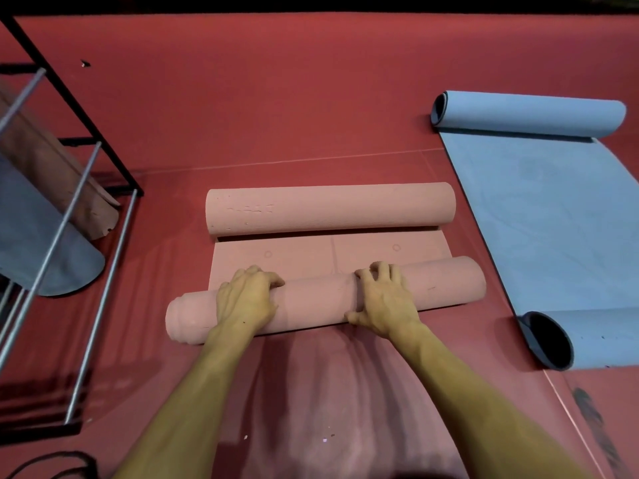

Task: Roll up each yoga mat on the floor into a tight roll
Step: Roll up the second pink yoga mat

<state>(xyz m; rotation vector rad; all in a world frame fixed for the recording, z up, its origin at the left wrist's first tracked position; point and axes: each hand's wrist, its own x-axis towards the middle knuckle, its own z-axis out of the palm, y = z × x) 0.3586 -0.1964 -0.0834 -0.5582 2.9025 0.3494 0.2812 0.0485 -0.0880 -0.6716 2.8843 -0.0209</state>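
Head view, left to right: at your far left stands a metal rack (pixel 79 188) holding two rolled mats, a brownish one and a blue-grey one, so part of the job looks done. In the middle lies the pink mat (pixel 328 252) on the red floor (pixel 276 98). Its near end is wound into a thick roll (pixel 318 299) under your hands, its far end sits curled in a second roll (pixel 328 209), and only a short flat strip remains between the two.

Your left hand (pixel 247 299) lies over the near roll toward its left end, fingers curled over the top and gripping it. Your right hand (pixel 383 300) grips the same roll right of its middle, fingers spread over the top, thumb on the near side. The left end of that roll shows stepped layers, so I judge it is winding slightly off-square.

To your right the blue mat (pixel 546 216) lies mostly flat, with a curl at its far end and another at its near end. It is not rolled yet.

By my reckoning the pink mat is well advanced but its far curl must be taken up, and the blue one is left whole.
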